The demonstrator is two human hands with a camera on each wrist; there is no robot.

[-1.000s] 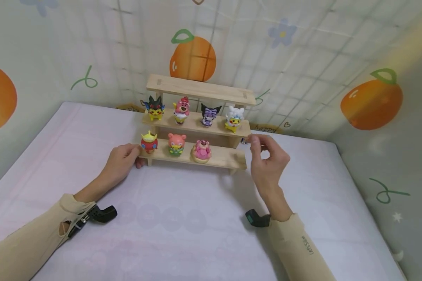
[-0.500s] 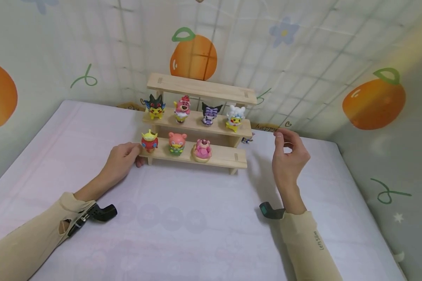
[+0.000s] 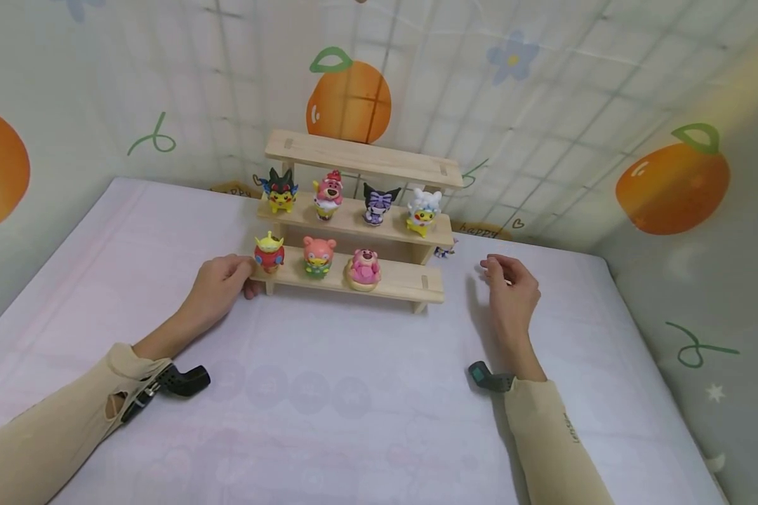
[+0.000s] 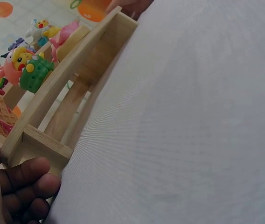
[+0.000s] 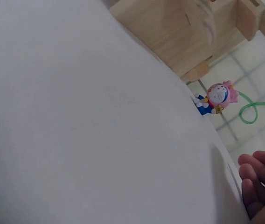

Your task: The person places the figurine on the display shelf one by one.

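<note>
I see a small figure (image 5: 218,95) lying on the sheet (image 3: 354,393) behind the right end of the rack (image 3: 354,280), close to the wall; in the head view only a sliver of it (image 3: 445,250) shows past the rack's edge. It looks like hard plastic: light, stiff, probably smooth and prone to slip or tip, and small enough that a two-finger pinch across its round pink head or body seems the best hold.

My right hand (image 3: 510,287) is low over the sheet, just right of the rack and near the figure but apart from it. Its fingers (image 5: 256,170) are loosely curled and hold nothing. The forearm runs back toward me, wrist nearly straight.

My left hand (image 3: 217,284) rests at the rack's left end, fingers (image 4: 25,184) curled against the corner of the bottom shelf, beside the green alien toy (image 3: 268,254). The grip there looks like a steadying one, thumb side up.
</note>
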